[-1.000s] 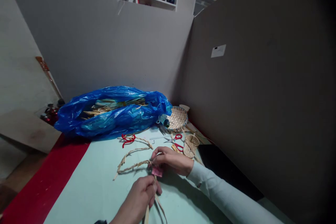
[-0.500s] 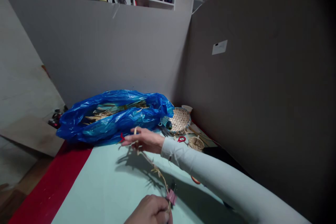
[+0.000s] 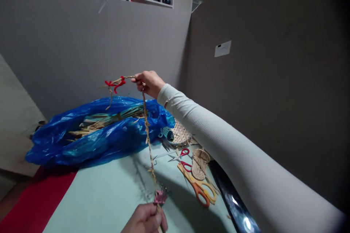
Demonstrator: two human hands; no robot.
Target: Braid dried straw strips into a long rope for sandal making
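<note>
A braided straw cord [image 3: 148, 134] runs upright between my two hands. My right hand [image 3: 150, 83], raised above the blue bag, is closed around its upper part. Beyond those fingers the cord's end sticks out to the left, with red ties [image 3: 119, 84] and loose straw ends on it. Low at the front, my left hand [image 3: 147, 218] pinches the cord's lower part. Just above the left fingertips a pink binder clip [image 3: 160, 197] sits on the cord.
A blue plastic bag [image 3: 109, 145] with straw [image 3: 101, 122] lies at the back left. To the right are red-handled scissors [image 3: 180, 158], orange-handled scissors [image 3: 201, 189], a woven straw sole shape [image 3: 200, 164], a woven basket [image 3: 182, 134] and a dark glossy object [image 3: 232, 200].
My right hand has risen from near the table and closed on the cord, pulling it up straight. My left hand has shifted slightly left, still on the cord. The view has turned slightly.
</note>
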